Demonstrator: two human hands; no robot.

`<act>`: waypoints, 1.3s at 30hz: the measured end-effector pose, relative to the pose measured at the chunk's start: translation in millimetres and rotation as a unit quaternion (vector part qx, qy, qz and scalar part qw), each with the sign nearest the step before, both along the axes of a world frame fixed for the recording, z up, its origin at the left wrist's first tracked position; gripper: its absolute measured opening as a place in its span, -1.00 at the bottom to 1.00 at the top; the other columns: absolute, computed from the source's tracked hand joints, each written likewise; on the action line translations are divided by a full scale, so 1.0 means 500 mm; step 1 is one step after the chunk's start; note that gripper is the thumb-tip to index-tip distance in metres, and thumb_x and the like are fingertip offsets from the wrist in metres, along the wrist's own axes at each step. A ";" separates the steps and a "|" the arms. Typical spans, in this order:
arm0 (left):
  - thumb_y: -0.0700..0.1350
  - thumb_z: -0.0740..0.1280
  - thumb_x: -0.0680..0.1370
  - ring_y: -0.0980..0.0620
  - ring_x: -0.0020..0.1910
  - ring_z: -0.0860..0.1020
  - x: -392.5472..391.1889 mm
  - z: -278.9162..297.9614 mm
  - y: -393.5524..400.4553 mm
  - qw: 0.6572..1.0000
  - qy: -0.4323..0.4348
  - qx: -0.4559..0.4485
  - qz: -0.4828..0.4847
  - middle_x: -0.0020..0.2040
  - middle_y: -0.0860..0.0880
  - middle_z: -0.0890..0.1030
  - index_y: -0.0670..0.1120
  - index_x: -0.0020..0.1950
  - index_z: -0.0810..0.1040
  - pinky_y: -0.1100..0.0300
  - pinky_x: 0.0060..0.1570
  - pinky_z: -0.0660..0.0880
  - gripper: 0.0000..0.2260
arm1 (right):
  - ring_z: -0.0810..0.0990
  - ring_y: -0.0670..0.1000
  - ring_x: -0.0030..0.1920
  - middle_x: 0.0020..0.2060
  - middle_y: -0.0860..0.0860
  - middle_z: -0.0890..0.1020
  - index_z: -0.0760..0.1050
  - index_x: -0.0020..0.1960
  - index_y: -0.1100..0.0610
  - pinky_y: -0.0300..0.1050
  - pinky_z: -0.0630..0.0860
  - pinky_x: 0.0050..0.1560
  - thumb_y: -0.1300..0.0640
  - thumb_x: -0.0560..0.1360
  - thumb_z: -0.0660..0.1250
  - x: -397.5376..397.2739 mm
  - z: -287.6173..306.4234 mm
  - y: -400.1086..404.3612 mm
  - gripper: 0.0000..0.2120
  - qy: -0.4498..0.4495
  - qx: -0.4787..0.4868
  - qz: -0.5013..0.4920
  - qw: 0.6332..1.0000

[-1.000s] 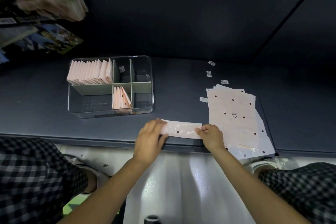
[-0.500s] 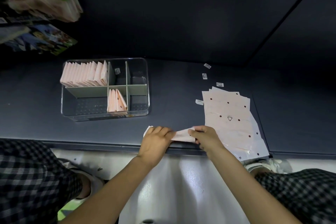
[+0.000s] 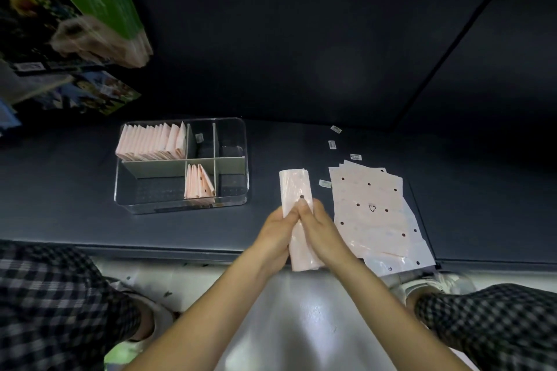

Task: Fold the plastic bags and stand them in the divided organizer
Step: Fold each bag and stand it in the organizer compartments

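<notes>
Folded bag strip (image 3: 297, 190) turned lengthwise, now upright between 2 hands: left hand (image 3: 278, 230) and right hand (image 3: 319, 230) both pinching it.

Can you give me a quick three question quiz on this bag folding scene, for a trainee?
1. True or false: both hands hold the folded bag that lies lengthwise, pointing away from the person.
2. Which side of that bag does the stack of flat bags lie on? A) left B) right C) underneath
3. Fill in: in the clear organizer, the fullest compartment is the back ____ one.

Key
1. True; the left hand and the right hand meet on its near half.
2. B.
3. Left; a long row of folded bags stands there, and only a few stand in the front middle one.
</notes>
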State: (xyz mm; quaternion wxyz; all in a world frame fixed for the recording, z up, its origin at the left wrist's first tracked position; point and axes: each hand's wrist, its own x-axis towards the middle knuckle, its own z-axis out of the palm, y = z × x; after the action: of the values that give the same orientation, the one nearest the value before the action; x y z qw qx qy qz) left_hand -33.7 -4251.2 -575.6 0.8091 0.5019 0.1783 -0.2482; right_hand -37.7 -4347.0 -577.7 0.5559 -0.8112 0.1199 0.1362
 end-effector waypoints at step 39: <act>-0.40 0.35 0.46 0.04 -0.17 0.67 -0.005 0.106 0.122 0.988 -0.128 0.070 -0.059 -0.19 -0.10 0.69 -0.20 -0.12 0.64 0.26 -0.20 0.59 -0.86 | 0.67 -0.05 -0.12 -0.13 0.01 0.71 0.69 -0.07 0.07 -0.27 0.55 -0.20 0.30 0.49 0.32 -0.039 0.110 -0.047 -0.79 -0.012 0.239 0.031 0.971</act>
State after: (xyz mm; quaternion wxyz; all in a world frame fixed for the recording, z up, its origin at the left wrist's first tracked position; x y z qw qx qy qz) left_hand -36.3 -4190.4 -522.6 0.7719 0.5948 0.0608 -0.2162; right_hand -57.2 -4370.3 -522.9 0.7303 -0.6601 0.0519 0.1680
